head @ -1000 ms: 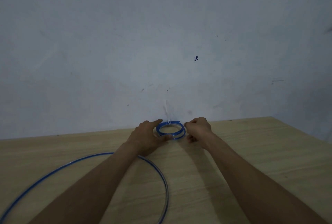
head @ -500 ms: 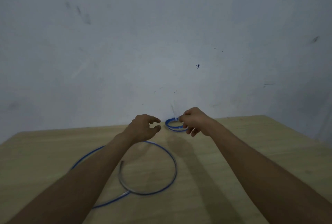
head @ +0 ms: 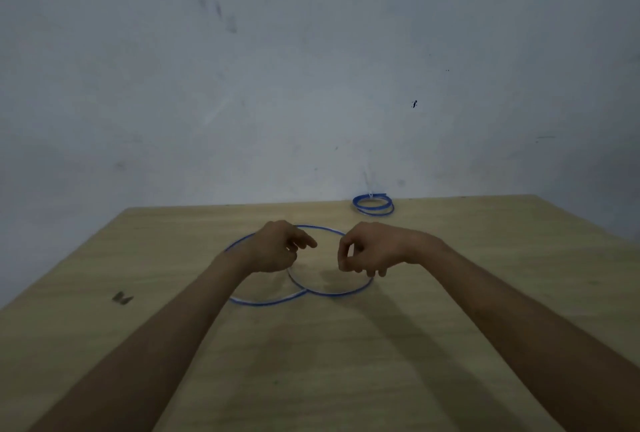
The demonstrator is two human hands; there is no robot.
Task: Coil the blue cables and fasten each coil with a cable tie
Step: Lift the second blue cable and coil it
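Here both forearms reached out over the desk [head: 485,293]. Left hand [head: 277,248] and right hand [head: 370,246] hovered with fingers loosely curled, part open, gripping nothing, over the loose blue cable [head: 332,292], which lay flat on the desk in two crossing loops. Further back, near the wall [head: 311,68], sat the small coiled cable [head: 373,205], with a pale cable tie [head: 368,182] sticking up from it

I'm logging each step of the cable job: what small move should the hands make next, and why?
Probably lower both hands to grip the loose blue cable. The tied coil already sits by the wall, while the left hand and right hand hover, seemingly empty, above the wide loops.
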